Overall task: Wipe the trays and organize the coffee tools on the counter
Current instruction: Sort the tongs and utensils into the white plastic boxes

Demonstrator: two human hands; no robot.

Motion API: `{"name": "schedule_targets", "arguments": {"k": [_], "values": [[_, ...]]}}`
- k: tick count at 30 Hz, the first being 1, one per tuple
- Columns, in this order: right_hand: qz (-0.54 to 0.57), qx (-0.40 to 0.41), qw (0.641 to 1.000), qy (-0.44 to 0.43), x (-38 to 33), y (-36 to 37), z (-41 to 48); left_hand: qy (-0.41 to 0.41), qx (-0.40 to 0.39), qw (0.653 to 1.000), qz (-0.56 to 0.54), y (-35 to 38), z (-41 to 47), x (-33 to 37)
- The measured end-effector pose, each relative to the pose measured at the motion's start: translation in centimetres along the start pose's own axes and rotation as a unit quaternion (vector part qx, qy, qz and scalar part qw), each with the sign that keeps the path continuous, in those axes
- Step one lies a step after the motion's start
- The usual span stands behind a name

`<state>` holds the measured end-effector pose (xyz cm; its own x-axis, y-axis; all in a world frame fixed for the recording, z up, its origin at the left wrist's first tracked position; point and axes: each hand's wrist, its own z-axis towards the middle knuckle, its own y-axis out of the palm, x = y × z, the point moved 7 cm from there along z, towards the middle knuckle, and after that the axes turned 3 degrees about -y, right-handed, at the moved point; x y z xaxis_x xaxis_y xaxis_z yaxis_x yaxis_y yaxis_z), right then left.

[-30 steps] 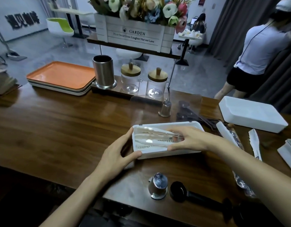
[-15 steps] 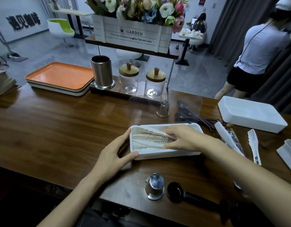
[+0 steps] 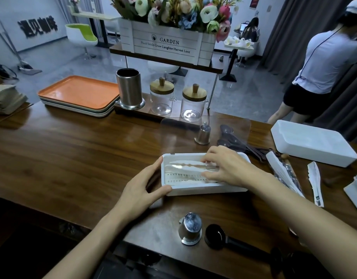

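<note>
White rectangular plastic box [image 3: 205, 191] sits mid-way along the dark wooden counter [image 3: 73, 158], with its clear hinged lid [image 3: 234, 125] tipped up behind it. Left hand [image 3: 142, 191] grips the box's left end, thumb on the front wall. Right hand [image 3: 228, 168] is inside, fingertips pinching the clear plastic tongs [image 3: 185, 165]. My worry is that the lid looks barely propped, so a jolt could drop it on the knuckles. Also the small steel tamper [image 3: 190, 228] stands near the front edge, and a careless elbow could knock it off.
</note>
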<state>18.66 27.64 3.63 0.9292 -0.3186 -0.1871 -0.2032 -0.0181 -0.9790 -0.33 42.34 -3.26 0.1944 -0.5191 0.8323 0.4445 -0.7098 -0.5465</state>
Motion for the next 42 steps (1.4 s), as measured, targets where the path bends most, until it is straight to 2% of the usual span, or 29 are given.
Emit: {"name": "schedule_targets", "arguments": {"k": [5,15,17,20,26,32,36,38,40,42], "values": [[0.120,0.057,0.991,0.000,-0.2,-1.8,-0.3,0.000,-0.008,1.000,0.003,0.1,0.1,-0.2],[0.152,0.113,0.980,-0.052,-3.4,-1.6,1.0,0.005,-0.014,1.000,0.009,0.1,0.1,-0.1],[0.138,0.090,0.985,-0.052,-3.3,-0.8,1.0,0.006,-0.014,1.000,0.014,0.1,0.1,0.2],[0.056,0.023,0.997,-0.051,-3.0,1.0,1.2,0.008,-0.015,1.000,0.010,0.1,0.2,0.3],[-0.045,-0.072,0.996,0.038,-0.2,1.8,1.3,0.009,-0.021,1.000,0.017,0.2,0.2,0.3],[-0.014,-0.054,0.997,0.049,0.4,2.0,1.3,0.010,-0.019,1.000,0.022,0.3,0.3,0.2],[0.067,-0.043,0.996,0.046,0.7,2.0,0.5,0.008,-0.017,0.999,0.026,0.4,0.3,0.1],[0.072,-0.036,0.995,0.051,0.6,2.0,0.3,0.009,-0.019,1.000,0.019,0.4,0.4,-0.1],[0.075,-0.032,0.994,0.067,0.9,1.8,-0.3,0.010,-0.023,1.000,0.014,0.4,0.4,0.0],[0.114,0.006,0.989,0.097,1.9,0.2,-2.0,0.012,-0.030,0.999,0.011,0.4,0.4,0.1]]}}
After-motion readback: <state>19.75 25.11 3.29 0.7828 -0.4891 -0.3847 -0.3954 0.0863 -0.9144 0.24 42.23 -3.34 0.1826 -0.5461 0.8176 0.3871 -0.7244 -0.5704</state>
